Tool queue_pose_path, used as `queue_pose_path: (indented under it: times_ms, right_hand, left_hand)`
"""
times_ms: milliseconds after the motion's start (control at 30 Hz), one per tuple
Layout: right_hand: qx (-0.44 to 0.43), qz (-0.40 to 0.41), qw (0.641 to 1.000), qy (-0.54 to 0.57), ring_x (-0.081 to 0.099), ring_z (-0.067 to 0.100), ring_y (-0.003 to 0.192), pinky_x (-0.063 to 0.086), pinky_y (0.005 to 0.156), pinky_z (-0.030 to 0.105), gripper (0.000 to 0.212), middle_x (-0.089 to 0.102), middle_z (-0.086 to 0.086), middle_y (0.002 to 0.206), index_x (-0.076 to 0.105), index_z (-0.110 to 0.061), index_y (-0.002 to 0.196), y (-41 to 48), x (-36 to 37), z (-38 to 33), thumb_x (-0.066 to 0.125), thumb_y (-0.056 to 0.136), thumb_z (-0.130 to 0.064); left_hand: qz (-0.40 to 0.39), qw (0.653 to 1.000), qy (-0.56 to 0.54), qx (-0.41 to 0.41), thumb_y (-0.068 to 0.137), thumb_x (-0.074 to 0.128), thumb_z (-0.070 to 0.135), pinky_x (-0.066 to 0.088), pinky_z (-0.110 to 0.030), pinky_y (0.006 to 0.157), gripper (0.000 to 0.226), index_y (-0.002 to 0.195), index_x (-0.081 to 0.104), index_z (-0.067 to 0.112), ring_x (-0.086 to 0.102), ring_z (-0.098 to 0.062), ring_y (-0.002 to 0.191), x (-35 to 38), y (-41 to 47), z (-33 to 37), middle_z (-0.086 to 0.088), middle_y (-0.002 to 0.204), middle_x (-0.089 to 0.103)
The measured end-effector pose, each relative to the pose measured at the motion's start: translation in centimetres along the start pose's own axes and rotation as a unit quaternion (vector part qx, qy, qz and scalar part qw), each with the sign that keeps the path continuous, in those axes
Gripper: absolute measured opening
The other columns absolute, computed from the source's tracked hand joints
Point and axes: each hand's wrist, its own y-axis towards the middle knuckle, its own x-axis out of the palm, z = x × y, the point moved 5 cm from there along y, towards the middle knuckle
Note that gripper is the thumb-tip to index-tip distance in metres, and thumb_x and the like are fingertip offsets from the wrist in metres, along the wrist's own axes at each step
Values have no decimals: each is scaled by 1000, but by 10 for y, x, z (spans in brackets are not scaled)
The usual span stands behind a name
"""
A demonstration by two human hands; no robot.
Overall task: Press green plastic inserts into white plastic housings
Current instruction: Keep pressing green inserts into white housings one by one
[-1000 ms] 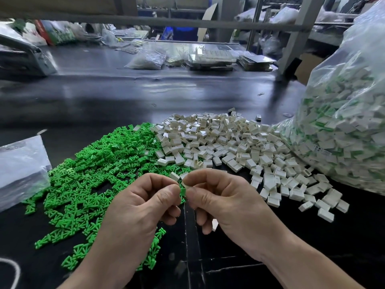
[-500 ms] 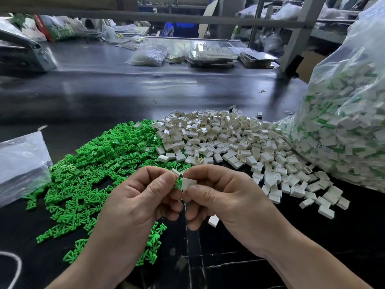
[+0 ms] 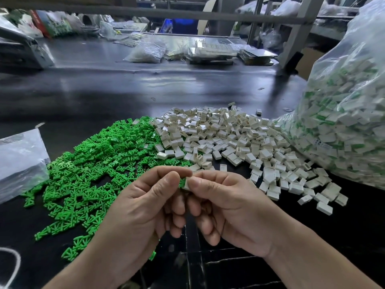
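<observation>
Insert (image 3: 181, 183), green, was pinched between the thumb and forefinger of the left hand (image 3: 145, 207). Its end met a white housing (image 3: 186, 183), which the right hand (image 3: 229, 207) pinched the same way. How far it sat inside the housing could not be told. The remaining fingers of both hands were curled under, with the knuckles of one hand touching those of the other; nothing showed in them.

Both parts were held above the table (image 3: 125, 90), just in front of the near edge of the housing pile (image 3: 225, 138). Left of that pile, and touching it, spread the insert heap (image 3: 100, 163), with a few housings lying on its right edge. Right of the pile, pressed against it, stood a big clear bag (image 3: 343, 126) full of white pieces with green showing in them. Far left of the pile lay a flat bag (image 3: 18, 161). Well behind the pile were trays (image 3: 210, 52) and more plastic bags.
</observation>
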Motion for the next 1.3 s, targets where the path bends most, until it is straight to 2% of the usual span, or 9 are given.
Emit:
queue_pose_path:
  times_ms: [233,333,433,500,667,833,1000,1133,1300]
  right_hand:
    - [24,12,998,-52,52,6,42,42,35,17,15,59,4,65,64,-3,97,-3,-1,-1,60,98,-18]
    - [23,9,999,-29,51,6,42,41,35,17,21,57,6,66,63,0,110,-3,0,-2,61,97,-17]
    - [10,-5,1000,16,50,5,43,39,35,16,26,54,8,70,62,0,111,-3,4,-1,64,95,-20]
    - [8,2,1000,22,48,5,42,37,35,16,32,53,8,70,60,7,114,-2,6,1,62,96,-20]
    - [2,11,1000,0,46,6,41,36,34,17,18,51,6,66,60,-3,104,-2,11,0,57,98,-20]
    - [-2,1,1000,5,49,6,42,40,35,17,28,54,3,65,60,8,109,-3,10,1,58,100,-18]
    - [3,-21,1000,15,51,4,43,41,35,17,14,55,2,64,65,-10,91,-4,12,-2,61,98,-21]
    - [-1,-30,999,30,52,4,43,41,35,17,15,55,3,66,64,-7,94,-4,14,-1,61,98,-22]
    - [-18,5,999,41,51,6,42,40,34,17,18,55,8,68,61,-3,98,1,12,2,61,96,-21]
  left_hand:
    - [-46,993,-85,-70,76,74,27,48,-25,40,26,95,69,10,55,-18,43,3,-1,-7,-12,56,55]
    - [-49,993,-94,-53,75,76,26,46,-25,40,27,95,69,10,53,-18,41,5,-1,-7,-11,55,54]
    - [-34,996,-81,-18,67,87,30,44,-23,40,40,95,68,10,49,-17,39,7,0,-6,-11,55,51]
    - [-23,997,-75,-4,65,88,32,43,-23,40,42,96,69,10,48,-17,39,8,0,-7,-11,55,52]
    - [-15,996,-85,-1,69,84,36,42,-22,40,42,99,68,11,47,-16,38,6,0,-10,-8,51,48]
    - [-34,995,-98,-10,61,90,31,42,-22,38,42,89,68,10,46,-16,37,5,0,-8,-8,50,47]
    - [-39,992,-121,-11,59,93,26,41,-22,36,41,85,66,9,46,-16,34,7,-1,-5,-9,46,46]
    - [-25,993,-119,-8,56,94,29,41,-22,35,42,82,66,11,46,-16,32,8,-2,-5,-9,46,46]
    - [1,998,-59,16,62,88,39,42,-23,37,46,93,69,12,48,-15,38,7,0,-4,-9,54,54]
